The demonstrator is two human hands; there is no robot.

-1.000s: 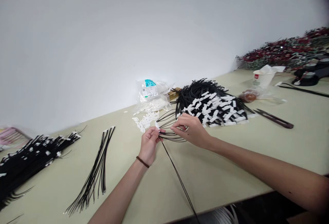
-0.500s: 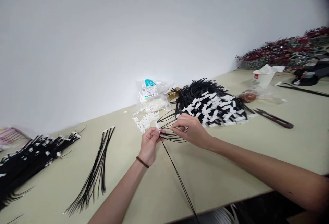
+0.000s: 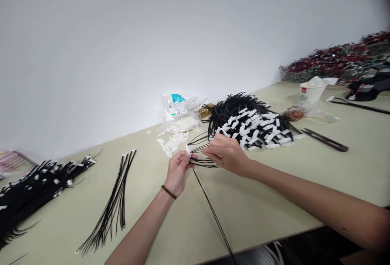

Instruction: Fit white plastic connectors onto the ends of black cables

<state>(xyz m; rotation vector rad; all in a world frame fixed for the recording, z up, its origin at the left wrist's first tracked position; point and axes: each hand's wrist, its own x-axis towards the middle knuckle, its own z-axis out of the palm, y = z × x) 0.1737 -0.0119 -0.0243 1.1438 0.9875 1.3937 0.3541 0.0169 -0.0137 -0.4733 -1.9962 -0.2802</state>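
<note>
Between thumb and fingers, my left hand (image 3: 179,165) grips a white connector housing (image 3: 188,149) from which several black wires fan out to the right. My right hand (image 3: 224,151) is closed in a pinch on the black wires (image 3: 201,162) a short way from the housing; its fingertips partly hide what they hold. A few longer wires (image 3: 210,204) hang from the left hand toward the table's front edge. Behind the hands lies a heap of black cables (image 3: 243,110) with white connectors. Loose white housings (image 3: 173,142) are scattered just beyond my left hand.
A labelled clear bag (image 3: 179,108) stands by the wall. To the right are thread snips (image 3: 326,140), a paper cup (image 3: 312,91) and a bagged brown item (image 3: 294,113). A small wire bundle (image 3: 117,192) and a larger cable pile (image 3: 39,188) lie left.
My right hand has shifted very slightly, with the wires beside it moving a little. My left hand keeps its grip on the connector housing.
</note>
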